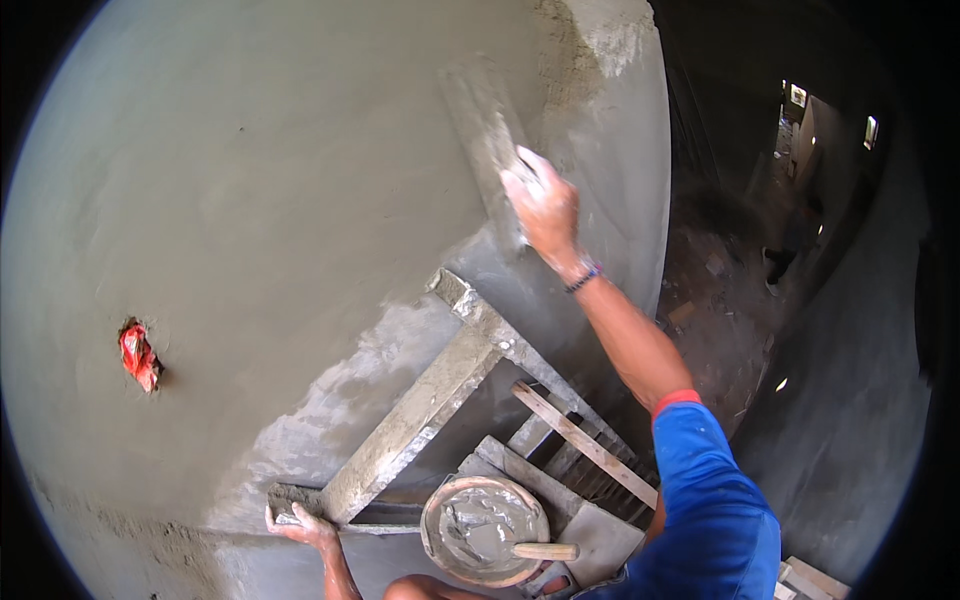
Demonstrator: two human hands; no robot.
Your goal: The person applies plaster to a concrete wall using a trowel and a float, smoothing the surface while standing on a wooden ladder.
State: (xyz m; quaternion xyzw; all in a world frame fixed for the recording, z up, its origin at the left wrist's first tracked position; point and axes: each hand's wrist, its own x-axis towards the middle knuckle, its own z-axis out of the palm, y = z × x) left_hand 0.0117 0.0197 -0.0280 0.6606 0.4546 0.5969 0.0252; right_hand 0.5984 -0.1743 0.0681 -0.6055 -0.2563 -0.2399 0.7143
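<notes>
My right hand (545,210) is closed round the handle of a long plastering trowel (490,165), blurred by motion, its blade against the grey plastered wall (300,180). Low on the left, my left hand (303,527) grips the lower end of a mortar-caked frame (415,425), which looks like a trestle; its thumb and fingers wrap the end bar. Right of that hand stands a round bucket (445,530) of wet grey mortar (480,515). A tool with a wooden handle (548,551) rests in it, its blade partly sunk in the mortar.
A red plastic wad (138,357) fills a hole in the wall. Boards (590,445) and planks lie across the scaffold below me. Beyond the wall's right edge (664,150), a dark floor strewn with debris (715,310) lies lower down, with a person (780,262) dimly visible.
</notes>
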